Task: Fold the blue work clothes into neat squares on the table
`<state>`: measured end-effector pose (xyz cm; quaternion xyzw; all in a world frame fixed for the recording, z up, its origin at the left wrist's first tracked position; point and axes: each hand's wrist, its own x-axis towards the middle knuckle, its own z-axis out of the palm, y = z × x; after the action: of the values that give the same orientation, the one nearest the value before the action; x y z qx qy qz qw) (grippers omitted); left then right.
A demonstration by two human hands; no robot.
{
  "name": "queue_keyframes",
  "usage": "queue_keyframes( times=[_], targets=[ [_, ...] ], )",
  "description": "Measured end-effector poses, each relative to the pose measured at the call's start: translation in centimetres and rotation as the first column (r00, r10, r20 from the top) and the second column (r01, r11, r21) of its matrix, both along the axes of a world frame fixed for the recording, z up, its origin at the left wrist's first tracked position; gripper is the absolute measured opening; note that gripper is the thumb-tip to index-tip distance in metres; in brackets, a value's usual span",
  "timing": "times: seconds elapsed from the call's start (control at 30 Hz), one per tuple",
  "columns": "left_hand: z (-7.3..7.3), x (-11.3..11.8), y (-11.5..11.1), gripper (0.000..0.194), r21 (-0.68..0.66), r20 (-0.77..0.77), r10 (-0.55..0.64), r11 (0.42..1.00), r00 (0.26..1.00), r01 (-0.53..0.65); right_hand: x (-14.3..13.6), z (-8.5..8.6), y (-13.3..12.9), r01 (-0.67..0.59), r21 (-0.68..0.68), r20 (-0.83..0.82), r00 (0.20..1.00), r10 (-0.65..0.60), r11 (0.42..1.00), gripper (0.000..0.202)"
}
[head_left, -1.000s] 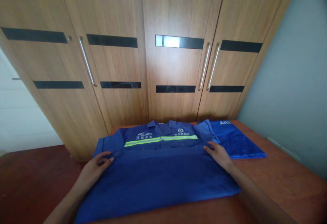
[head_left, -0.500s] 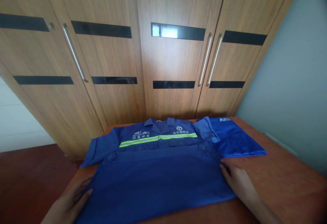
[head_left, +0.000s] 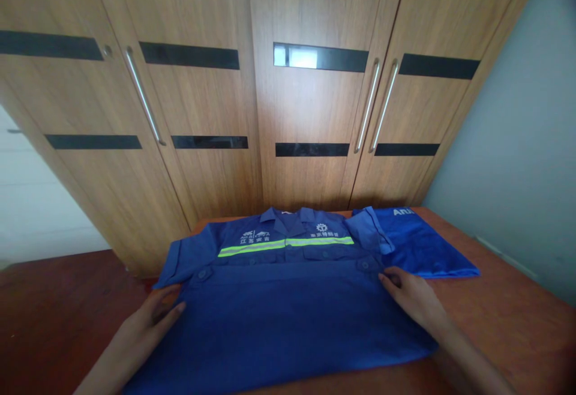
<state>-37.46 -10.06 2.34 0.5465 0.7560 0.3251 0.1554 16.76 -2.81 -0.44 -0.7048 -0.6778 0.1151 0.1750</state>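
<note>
A dark blue short-sleeved work shirt (head_left: 288, 317) lies front up, collar at the far end, its lower part folded up over the chest below a yellow-green and silver reflective stripe (head_left: 252, 247). White lettering and logos mark the chest. At the left edge of the fold is my left hand (head_left: 150, 323), thumb on the cloth and fingers apart from it beside the edge. My right hand (head_left: 411, 296) pinches the right edge near the upper corner of the fold. Buttoned tabs (head_left: 202, 274) show at the fold's upper corners.
A brighter blue folded garment (head_left: 418, 245) with white lettering lies right of the shirt, partly under its sleeve. Both rest on a reddish-brown table (head_left: 504, 323). Behind stands a wooden wardrobe (head_left: 310, 179) with metal handles; a pale wall (head_left: 508, 161) is at right.
Both hands have moved up along the fold's side edges toward its upper corners. My right fingers have closed on the edge. The view has shifted slightly left.
</note>
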Motion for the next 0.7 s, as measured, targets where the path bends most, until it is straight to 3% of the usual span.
queue_keyframes(
  times=[0.17,0.3,0.5,0.6,0.7],
  targets=[
    [-0.5,-0.2,2.9,0.062,-0.065,0.319,-0.052,0.995,0.946,0.077,-1.2,-0.9,2.4,0.024,0.085,-0.052,0.998,-0.020,0.996,0.034],
    [-0.5,0.1,3.7,0.065,-0.003,0.383,-0.147,0.987,0.912,0.160,-1.0,-1.4,2.6,0.005,0.188,-0.096,0.995,0.013,0.982,0.033],
    [-1.0,0.0,3.4,0.052,0.057,0.177,-0.183,0.983,0.967,0.175,-0.7,-1.4,2.4,0.035,0.335,-0.158,0.987,0.020,0.942,0.035],
    [-1.4,0.0,3.3,0.046,0.037,-0.028,-0.173,0.984,0.985,0.174,-1.0,-1.8,2.3,0.005,0.287,0.003,1.000,-0.006,0.958,0.033],
    [-1.1,0.4,3.0,0.047,0.014,-0.249,-0.160,0.986,0.955,0.168,-1.5,-1.7,1.6,0.023,0.288,0.187,0.979,-0.080,0.957,0.036]
  ],
)
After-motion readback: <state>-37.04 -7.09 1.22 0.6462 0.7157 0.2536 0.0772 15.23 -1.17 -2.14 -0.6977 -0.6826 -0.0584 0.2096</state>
